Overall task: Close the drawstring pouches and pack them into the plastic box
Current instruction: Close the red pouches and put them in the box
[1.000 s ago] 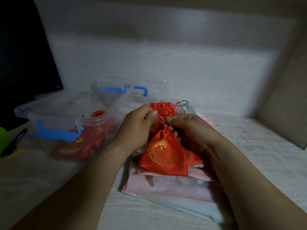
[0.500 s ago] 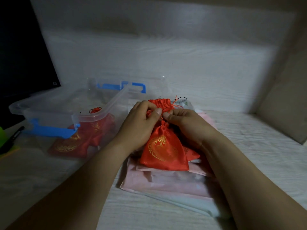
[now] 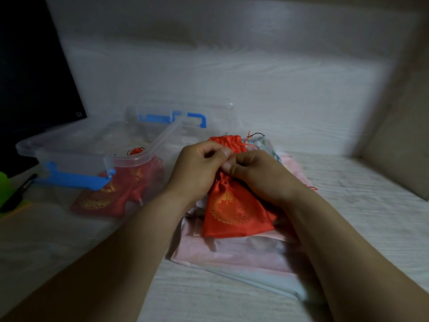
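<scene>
Two pinch grips, left hand and right hand, on red pouch neck, mouth pointing away.

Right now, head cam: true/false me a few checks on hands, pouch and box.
1. The left hand and right hand both pinch the red pouch at its neck. True.
2. The plastic box is empty. False: packed pouches lie inside it.
3. The red pouch rests on pink sheets. True.
4. The plastic box stands right of the hands. False: it stands to their left.
</scene>
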